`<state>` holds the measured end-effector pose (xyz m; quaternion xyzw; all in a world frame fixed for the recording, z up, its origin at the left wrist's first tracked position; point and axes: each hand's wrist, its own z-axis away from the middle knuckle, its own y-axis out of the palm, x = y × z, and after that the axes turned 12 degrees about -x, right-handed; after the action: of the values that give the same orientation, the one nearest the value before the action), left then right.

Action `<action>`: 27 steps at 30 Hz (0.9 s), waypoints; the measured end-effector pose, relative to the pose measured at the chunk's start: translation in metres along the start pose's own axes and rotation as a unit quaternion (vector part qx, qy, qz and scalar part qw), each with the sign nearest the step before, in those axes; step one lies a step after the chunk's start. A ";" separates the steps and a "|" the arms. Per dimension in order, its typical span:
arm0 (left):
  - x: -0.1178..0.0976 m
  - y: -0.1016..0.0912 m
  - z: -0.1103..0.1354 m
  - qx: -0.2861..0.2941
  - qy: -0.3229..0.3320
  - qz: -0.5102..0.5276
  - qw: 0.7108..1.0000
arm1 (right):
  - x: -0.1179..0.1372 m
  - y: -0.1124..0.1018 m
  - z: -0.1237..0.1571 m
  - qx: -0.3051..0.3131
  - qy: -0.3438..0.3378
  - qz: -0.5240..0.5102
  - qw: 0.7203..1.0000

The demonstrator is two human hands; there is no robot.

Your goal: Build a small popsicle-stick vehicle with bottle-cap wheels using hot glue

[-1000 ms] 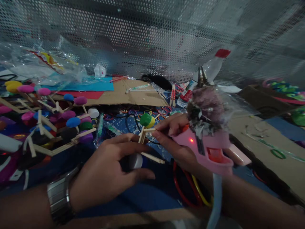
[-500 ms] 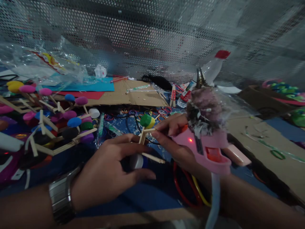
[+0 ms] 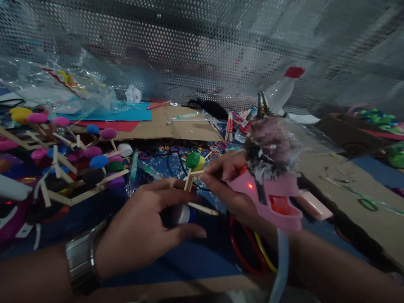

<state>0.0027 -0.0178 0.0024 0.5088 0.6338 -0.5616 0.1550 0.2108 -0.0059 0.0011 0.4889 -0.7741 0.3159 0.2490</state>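
My left hand (image 3: 142, 223), with a metal watch on its wrist, curls its fingers around a small frame of thin wooden sticks (image 3: 188, 180). Its thumb stands apart from the frame. A green and yellow rounded piece (image 3: 195, 160) shows at the frame's upper end. My right hand (image 3: 232, 176) pinches the end of a short wooden stick (image 3: 198, 173) touching the frame. A pink hot glue gun (image 3: 263, 185) with a red light sits in the same hand, nozzle upward; its grip is partly hidden. Below the left fingers is a white and blue round object (image 3: 183, 213).
Many coloured rounded pieces on sticks (image 3: 91, 176) crowd the left. Cardboard (image 3: 186, 126) and blue paper (image 3: 107, 112) lie behind, near rubber bands (image 3: 217, 147). Red and yellow loops (image 3: 249, 246) lie under my right arm. A perforated metal panel (image 3: 164, 54) rises at the back.
The glue gun has shifted slightly left and its nozzle has tilted a little. Both hands and the stick frame stay almost where they were.
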 end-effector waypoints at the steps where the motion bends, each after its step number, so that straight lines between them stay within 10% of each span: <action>1: 0.000 0.000 0.000 0.001 -0.002 -0.001 1.000 | 0.000 0.000 0.000 0.000 0.003 -0.002 1.000; 27: -0.007 -0.002 -0.004 0.073 -0.122 0.180 0.973 | -0.009 0.008 0.001 -0.014 0.025 -0.041 0.999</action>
<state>0.0051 -0.0174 0.0101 0.5519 0.4654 -0.6272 0.2922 0.2073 0.0017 -0.0077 0.5085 -0.7513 0.3070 0.2876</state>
